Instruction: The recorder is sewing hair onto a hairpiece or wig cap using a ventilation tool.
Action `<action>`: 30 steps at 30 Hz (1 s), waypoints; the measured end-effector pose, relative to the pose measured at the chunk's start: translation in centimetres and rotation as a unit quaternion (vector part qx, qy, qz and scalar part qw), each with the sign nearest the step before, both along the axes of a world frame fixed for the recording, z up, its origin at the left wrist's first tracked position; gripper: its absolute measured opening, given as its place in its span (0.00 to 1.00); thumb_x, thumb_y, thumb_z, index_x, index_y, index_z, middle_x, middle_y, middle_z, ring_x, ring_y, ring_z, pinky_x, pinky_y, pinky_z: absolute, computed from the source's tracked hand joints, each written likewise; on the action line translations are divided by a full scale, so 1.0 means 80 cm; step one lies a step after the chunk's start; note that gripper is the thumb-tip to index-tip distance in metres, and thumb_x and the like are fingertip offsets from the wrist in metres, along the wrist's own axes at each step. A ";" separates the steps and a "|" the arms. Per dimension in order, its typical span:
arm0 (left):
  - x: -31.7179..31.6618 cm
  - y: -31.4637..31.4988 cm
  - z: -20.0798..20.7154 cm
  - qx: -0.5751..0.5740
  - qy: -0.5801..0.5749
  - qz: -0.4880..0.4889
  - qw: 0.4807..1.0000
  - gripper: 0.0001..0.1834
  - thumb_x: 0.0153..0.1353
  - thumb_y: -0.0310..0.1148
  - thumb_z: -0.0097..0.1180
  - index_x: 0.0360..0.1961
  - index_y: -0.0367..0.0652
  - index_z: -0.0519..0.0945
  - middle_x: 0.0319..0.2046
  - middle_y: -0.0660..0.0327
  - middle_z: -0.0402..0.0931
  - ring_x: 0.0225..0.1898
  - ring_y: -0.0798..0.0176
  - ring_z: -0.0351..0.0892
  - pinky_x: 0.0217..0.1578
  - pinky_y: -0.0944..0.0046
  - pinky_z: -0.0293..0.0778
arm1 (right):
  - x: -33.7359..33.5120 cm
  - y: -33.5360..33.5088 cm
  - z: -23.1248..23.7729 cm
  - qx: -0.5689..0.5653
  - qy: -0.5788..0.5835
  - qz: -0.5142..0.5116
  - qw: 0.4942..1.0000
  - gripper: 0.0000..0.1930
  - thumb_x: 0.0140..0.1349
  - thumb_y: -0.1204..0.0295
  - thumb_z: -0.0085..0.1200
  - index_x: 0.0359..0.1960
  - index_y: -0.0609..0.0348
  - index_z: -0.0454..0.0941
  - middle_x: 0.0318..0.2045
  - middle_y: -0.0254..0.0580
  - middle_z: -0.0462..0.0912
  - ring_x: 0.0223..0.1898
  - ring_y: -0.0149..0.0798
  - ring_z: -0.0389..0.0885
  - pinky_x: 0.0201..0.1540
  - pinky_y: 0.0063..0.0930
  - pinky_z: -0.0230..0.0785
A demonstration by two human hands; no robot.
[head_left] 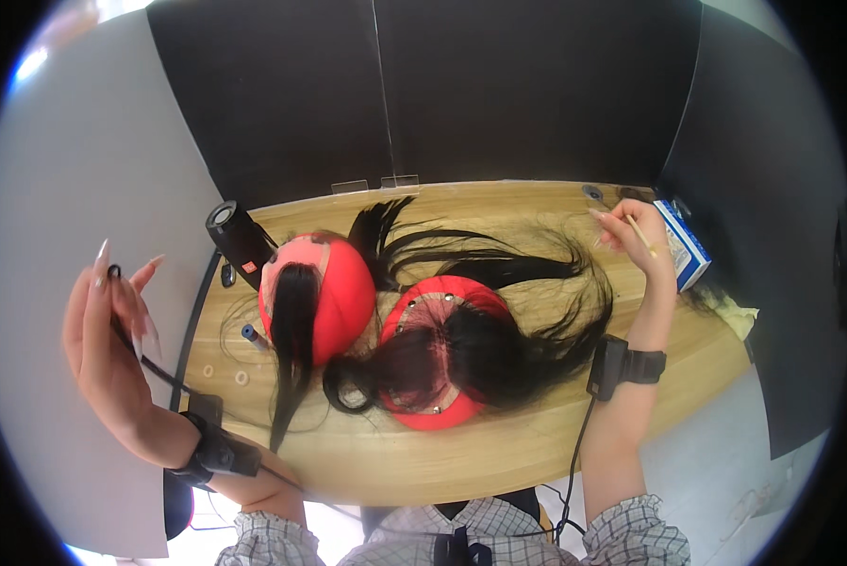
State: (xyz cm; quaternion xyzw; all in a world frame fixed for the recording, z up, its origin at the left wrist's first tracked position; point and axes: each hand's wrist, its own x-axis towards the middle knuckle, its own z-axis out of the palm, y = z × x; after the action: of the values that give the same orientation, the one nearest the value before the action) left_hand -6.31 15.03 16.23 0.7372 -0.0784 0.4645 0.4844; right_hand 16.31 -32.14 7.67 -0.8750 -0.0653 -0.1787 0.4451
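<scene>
Dark hairpiece (485, 354), one unit, is seated over the centre red block (463, 412), which serves as the reference for all positions; its hair is divided at a pink-red central strip, with one mass toward each side, the right mass sweeping onto the wooden table (414, 467); several small round metallic pieces mark the cap's pale edge; right hand (652, 226), one, is raised to the right of and beyond the block, fingers closed in a pinch on one slim light-coloured stick (641, 235); left hand (103, 335), one, is raised well to the left of the block, partly open, fingers spread and bent; one thin black loop (115, 271) shows among those fingers, and whether it is gripped cannot be told; two black wrist units are worn, one per arm; left of the block stands one second red block (348, 307) bearing one lock of straight dark hair (296, 316); beyond the block lies one long dark hank (499, 272); farther left are one black cylindrical speaker (240, 243), one small blue cylinder (250, 334) and two pale rings (242, 378); to the right and beyond is one blue-and-white box (685, 247), with one pale yellow cloth (737, 319) nearer.
</scene>
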 end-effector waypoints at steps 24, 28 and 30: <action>0.028 0.051 -0.012 -0.047 -0.019 0.345 0.937 0.19 0.68 0.41 0.51 0.24 0.37 0.76 0.18 0.68 0.67 0.22 0.76 0.64 0.25 0.74 0.60 | -0.180 0.167 0.067 -0.332 -0.096 0.353 0.870 0.36 0.49 0.58 0.66 0.62 0.53 0.70 0.63 0.54 0.68 0.65 0.55 0.64 0.64 0.43 0.62; 0.026 0.034 -0.007 -0.046 -0.021 0.322 0.945 0.19 0.68 0.40 0.52 0.24 0.37 0.76 0.18 0.68 0.67 0.22 0.76 0.64 0.25 0.74 0.60 | -0.187 0.167 0.035 -0.320 -0.098 0.337 0.880 0.32 0.49 0.66 0.66 0.59 0.55 0.73 0.62 0.50 0.70 0.64 0.52 0.67 0.61 0.41 0.66; 0.025 0.021 0.001 -0.041 -0.018 0.337 0.940 0.19 0.68 0.40 0.52 0.24 0.36 0.76 0.18 0.68 0.67 0.22 0.77 0.64 0.25 0.75 0.60 | -0.189 0.158 0.024 -0.289 -0.116 0.331 0.891 0.29 0.49 0.68 0.66 0.56 0.55 0.75 0.60 0.48 0.72 0.61 0.51 0.69 0.60 0.40 0.68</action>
State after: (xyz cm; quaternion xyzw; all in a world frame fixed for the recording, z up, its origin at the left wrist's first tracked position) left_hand -4.28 16.74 16.30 0.6912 0.1850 0.6167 0.3281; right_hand 1.15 -19.47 9.60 -0.8659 -0.4508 -0.0949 0.1950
